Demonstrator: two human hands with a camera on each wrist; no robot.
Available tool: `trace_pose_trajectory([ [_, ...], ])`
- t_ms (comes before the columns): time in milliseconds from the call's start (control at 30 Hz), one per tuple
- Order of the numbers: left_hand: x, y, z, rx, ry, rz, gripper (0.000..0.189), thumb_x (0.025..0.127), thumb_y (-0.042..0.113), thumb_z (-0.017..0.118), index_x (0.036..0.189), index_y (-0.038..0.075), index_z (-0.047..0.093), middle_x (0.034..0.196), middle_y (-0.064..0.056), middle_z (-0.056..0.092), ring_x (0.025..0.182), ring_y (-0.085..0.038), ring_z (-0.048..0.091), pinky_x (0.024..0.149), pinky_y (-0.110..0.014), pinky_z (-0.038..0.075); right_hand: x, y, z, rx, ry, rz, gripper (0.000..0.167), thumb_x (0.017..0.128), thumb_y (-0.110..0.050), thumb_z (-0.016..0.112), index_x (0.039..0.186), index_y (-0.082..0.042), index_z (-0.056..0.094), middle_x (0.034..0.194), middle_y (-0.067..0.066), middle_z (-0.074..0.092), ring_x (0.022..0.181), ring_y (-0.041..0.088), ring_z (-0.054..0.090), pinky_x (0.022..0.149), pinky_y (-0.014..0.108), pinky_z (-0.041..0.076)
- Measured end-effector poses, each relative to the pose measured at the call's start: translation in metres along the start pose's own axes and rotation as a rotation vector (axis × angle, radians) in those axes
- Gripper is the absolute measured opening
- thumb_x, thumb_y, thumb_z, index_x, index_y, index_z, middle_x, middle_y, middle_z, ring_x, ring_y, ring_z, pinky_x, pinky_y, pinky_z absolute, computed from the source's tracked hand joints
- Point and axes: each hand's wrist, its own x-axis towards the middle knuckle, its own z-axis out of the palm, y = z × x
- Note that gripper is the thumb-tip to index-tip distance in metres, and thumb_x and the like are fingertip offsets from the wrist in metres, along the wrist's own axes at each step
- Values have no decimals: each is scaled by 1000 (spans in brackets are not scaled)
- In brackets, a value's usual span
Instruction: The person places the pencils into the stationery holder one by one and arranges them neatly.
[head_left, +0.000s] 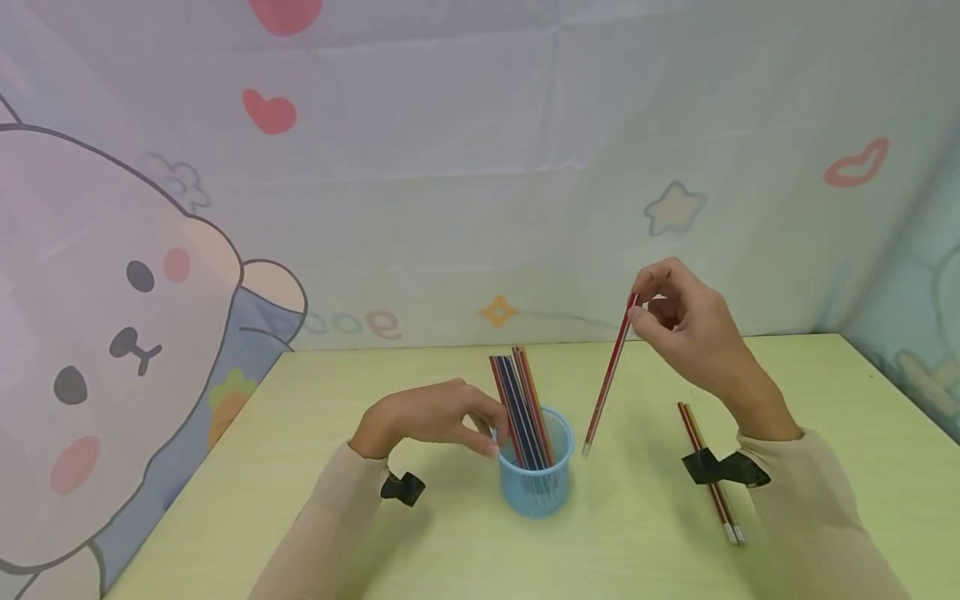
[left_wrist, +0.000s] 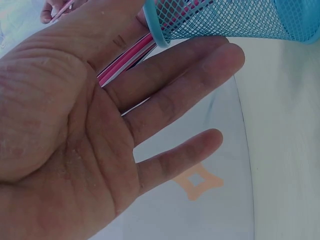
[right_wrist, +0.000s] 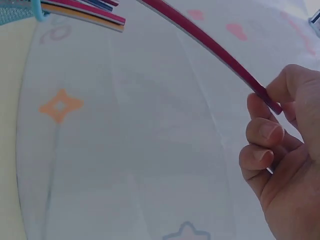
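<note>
My right hand (head_left: 686,325) pinches a red striped pencil (head_left: 611,375) near its upper end, between thumb and fingertips. The pencil slants in the air, its pale eraser end lowest, just right of a blue mesh pencil cup (head_left: 536,492). Several red, dark blue and orange pencils (head_left: 525,408) stand in that cup, leaning left. Against the cup's left side is my left hand (head_left: 438,417). The left wrist view shows its fingers (left_wrist: 175,100) extended beside the mesh wall; the thumb tip is out of that frame.
Two pencils (head_left: 712,492) lie side by side on the yellow-green table (head_left: 615,533), partly hidden by the black band (head_left: 723,468) at the right wrist. A printed cloth backdrop (head_left: 465,167) rises behind the table's far edge.
</note>
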Motion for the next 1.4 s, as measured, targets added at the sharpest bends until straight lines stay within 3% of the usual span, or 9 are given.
trace_pose_trajectory([
  [133,0,-1,0,9,-2,4,5,95,21,70,98,17,69,102,12,70,98,-4,68,89,-25,53,0,-5,4,95,95,-3,20,93,8,57,110,-2,53,93,2,60,63,16,57,52,25,40],
  [233,0,0,0,7,-3,-9,6,95,22,70,98,17,70,102,11,70,98,-4,68,89,-25,53,-1,-7,12,89,113,-50,21,92,9,59,110,-1,55,94,3,62,60,15,55,51,24,40],
  [433,-1,2,1,-2,2,-34,5,94,23,71,97,20,70,103,8,71,98,-4,67,89,-25,53,0,-2,37,-58,28,-221,27,87,11,61,106,-7,57,85,-2,60,49,8,39,44,23,31],
  [667,-1,2,2,-13,2,-5,6,94,22,71,98,17,70,105,-1,72,97,-4,68,88,-24,54,-3,6,65,-255,-73,-335,24,84,2,61,104,-12,58,79,-9,57,53,3,39,45,20,34],
  [833,-1,4,2,-24,4,-5,5,94,21,71,97,18,70,103,2,72,97,-4,68,88,-24,54,-6,10,75,-328,-152,-289,22,87,-2,62,106,-13,59,81,-8,59,54,3,38,46,21,35],
  [967,-1,6,0,-19,2,-3,6,94,21,71,97,15,70,99,12,70,97,-4,68,89,-25,54,-7,12,80,-371,-197,-263,18,90,-5,62,107,-12,61,84,-6,63,52,2,34,45,22,34],
  [1100,-2,8,0,-19,3,-2,6,94,20,71,97,15,70,98,16,69,96,-4,68,89,-25,54,-7,13,82,-372,-230,-257,19,90,-5,61,108,-11,63,85,-5,65,50,1,33,45,22,33],
  [1400,-3,9,1,-22,8,-6,4,94,21,71,98,19,69,100,10,71,97,-4,68,89,-24,54,-7,22,73,-349,-284,-138,14,92,-5,61,103,-13,65,91,-4,67,57,4,45,54,24,44],
])
